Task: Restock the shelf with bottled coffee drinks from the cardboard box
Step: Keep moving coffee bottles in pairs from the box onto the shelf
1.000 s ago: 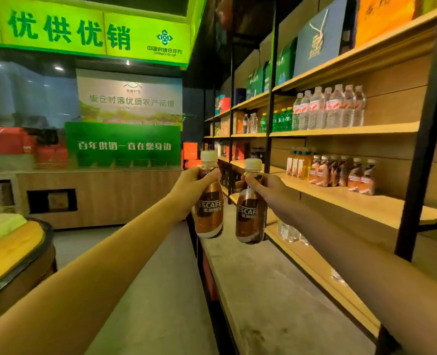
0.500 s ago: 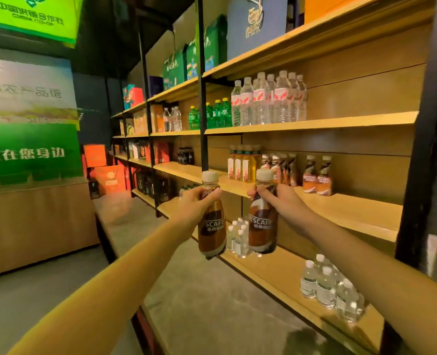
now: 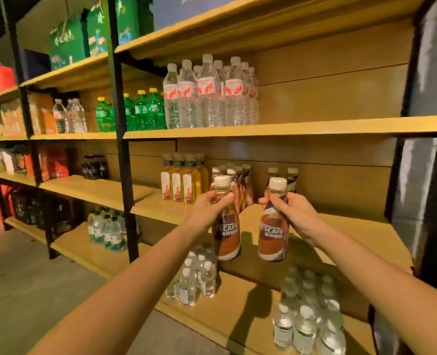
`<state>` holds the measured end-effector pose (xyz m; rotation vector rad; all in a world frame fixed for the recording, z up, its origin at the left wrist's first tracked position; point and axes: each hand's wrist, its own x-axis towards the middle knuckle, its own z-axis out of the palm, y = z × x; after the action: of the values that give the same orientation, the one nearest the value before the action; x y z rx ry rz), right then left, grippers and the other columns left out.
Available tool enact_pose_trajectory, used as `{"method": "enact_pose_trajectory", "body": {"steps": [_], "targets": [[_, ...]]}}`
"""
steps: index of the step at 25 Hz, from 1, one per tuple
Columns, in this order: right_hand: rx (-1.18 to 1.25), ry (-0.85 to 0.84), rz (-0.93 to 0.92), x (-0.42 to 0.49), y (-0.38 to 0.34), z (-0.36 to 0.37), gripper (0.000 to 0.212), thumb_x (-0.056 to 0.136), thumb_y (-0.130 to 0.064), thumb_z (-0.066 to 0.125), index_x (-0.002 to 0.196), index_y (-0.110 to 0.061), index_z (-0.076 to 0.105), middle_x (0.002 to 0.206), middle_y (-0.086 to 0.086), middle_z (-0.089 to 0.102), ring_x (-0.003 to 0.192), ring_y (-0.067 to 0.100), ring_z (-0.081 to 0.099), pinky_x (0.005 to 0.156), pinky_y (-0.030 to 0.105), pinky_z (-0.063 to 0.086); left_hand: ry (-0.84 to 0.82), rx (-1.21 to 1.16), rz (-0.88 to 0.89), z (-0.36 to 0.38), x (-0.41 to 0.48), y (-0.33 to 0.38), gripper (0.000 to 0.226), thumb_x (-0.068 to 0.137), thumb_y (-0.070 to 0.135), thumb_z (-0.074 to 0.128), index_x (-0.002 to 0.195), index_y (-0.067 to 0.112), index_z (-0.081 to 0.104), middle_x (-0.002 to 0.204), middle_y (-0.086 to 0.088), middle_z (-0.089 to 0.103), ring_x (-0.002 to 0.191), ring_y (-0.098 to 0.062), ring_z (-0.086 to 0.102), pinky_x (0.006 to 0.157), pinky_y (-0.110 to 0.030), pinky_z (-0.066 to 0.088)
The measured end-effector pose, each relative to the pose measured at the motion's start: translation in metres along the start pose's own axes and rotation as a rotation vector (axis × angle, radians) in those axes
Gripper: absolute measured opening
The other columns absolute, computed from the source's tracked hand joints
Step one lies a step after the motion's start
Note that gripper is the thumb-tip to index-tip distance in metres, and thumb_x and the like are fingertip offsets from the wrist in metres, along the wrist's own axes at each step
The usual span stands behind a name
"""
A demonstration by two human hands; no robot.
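Fingers of the left hand [image 3: 208, 207] curl round the neck of a brown plastic coffee bottle with a cream cap [image 3: 226, 234], the thumb lying across the front just under the cap. The right hand [image 3: 298, 213] grips a second brown coffee bottle [image 3: 273, 234] of the same kind at its shoulder, fingers wrapped behind it. Both bottles carry a Nescafe label, are full of brown drink and hang upright, near each other but apart, in the air before the middle wooden shelf board [image 3: 345, 234].

On that board, behind the raised bottles, stands a cluster of matching coffee bottles [image 3: 241, 184], with a pair of coffee bottles [image 3: 292, 175] just to its right, partly hidden. To the left of the cluster stand tall yellow drink bottles with white labels [image 3: 184, 179]. The shelf above holds clear water bottles with red-and-white labels [image 3: 209, 96] and, beside them, green bottles with yellow caps [image 3: 145, 110]. The lowest shelf carries two groups of small clear water bottles, one group [image 3: 199, 275] under the left hand and another [image 3: 308, 316] nearer the camera.
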<state>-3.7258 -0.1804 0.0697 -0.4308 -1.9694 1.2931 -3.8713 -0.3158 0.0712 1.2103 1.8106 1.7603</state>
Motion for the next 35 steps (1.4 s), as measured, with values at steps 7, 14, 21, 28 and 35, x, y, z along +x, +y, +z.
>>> {"method": "enact_pose_trajectory", "body": {"steps": [7, 14, 21, 28, 35], "targets": [[-0.037, 0.243, 0.089, 0.059, 0.036, -0.014, 0.013, 0.091, -0.029, 0.056, 0.099, -0.020, 0.061, 0.101, 0.002, 0.071, 0.096, 0.018, 0.067, 0.086, 0.032, 0.053, -0.335, -0.155, 0.032, 0.037, 0.117, -0.033, 0.008, 0.090, 0.026, 0.058, 0.096, 0.020, 0.059, 0.096, -0.001, 0.069, 0.092, -0.019, 0.066, 0.079, -0.032, 0.053], [-0.134, 0.276, 0.184, 0.101, 0.061, -0.029, 0.028, 0.089, -0.031, 0.059, 0.110, -0.014, 0.061, 0.107, 0.006, 0.071, 0.103, 0.021, 0.067, 0.098, 0.043, 0.049, -0.563, -0.212, 0.038, 0.064, 0.194, -0.064, 0.027, 0.089, 0.030, 0.058, 0.112, 0.016, 0.060, 0.105, -0.003, 0.070, 0.100, -0.018, 0.065, 0.081, -0.031, 0.050], [-0.095, 0.253, 0.190, 0.117, 0.084, -0.051, 0.030, 0.086, -0.033, 0.059, 0.110, -0.014, 0.060, 0.108, 0.007, 0.070, 0.103, 0.021, 0.067, 0.097, 0.040, 0.049, -0.643, -0.323, -0.013, 0.081, 0.215, -0.080, 0.023, 0.090, 0.026, 0.057, 0.111, 0.017, 0.060, 0.108, -0.004, 0.071, 0.103, -0.023, 0.066, 0.097, -0.045, 0.047], [-0.012, 0.241, 0.161, 0.127, 0.093, -0.054, 0.040, 0.083, -0.024, 0.063, 0.122, -0.022, 0.051, 0.116, 0.002, 0.065, 0.106, 0.016, 0.064, 0.085, 0.026, 0.052, -0.522, -0.299, 0.057, 0.090, 0.220, -0.094, 0.046, 0.085, 0.026, 0.064, 0.128, 0.022, 0.049, 0.121, 0.002, 0.061, 0.115, -0.017, 0.057, 0.097, -0.035, 0.046], [-0.534, 0.415, 0.326, 0.073, 0.122, -0.034, 0.055, 0.080, -0.052, 0.063, 0.123, -0.019, 0.053, 0.110, -0.005, 0.065, 0.103, 0.012, 0.061, 0.087, 0.029, 0.050, -0.433, 0.321, 0.165, 0.081, 0.187, -0.145, 0.056, 0.078, 0.053, 0.065, 0.123, 0.020, 0.053, 0.111, 0.009, 0.057, 0.106, -0.010, 0.054, 0.090, -0.025, 0.043]]}}
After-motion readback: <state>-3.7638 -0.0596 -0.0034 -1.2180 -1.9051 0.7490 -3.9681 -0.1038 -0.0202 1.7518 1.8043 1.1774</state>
